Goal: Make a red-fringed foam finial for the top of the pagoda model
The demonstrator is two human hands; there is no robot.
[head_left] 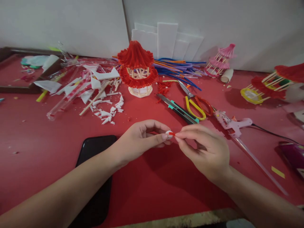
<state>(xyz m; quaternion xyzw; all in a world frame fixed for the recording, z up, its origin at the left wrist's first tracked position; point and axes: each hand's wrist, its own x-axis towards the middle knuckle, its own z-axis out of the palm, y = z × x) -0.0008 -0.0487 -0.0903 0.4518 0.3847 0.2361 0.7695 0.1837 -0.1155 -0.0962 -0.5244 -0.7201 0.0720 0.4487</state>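
Note:
Between the thumb and fingers of my left hand [148, 136] is a small white round piece [168, 133], its far side hidden by the fingertips. My right hand [205, 147] pinches the end of a short red strip [172, 134], which lies against the white piece. Both hands hover over the red tabletop [152, 190], near its front edge. Beyond them stands a small red-roofed pagoda model [137, 68] with pale stick posts and fuzzy red trim. Red fuzzy scraps [164, 88] lie beside it.
A utility knife [178, 110], scissors [187, 91] and a pink glue gun [234, 125] lie to the right. White foam scraps [106, 114] litter the left, and a black phone [96, 186] lies under my left forearm. Pipe cleaners [178, 68] and foam sheets [167, 39] are behind.

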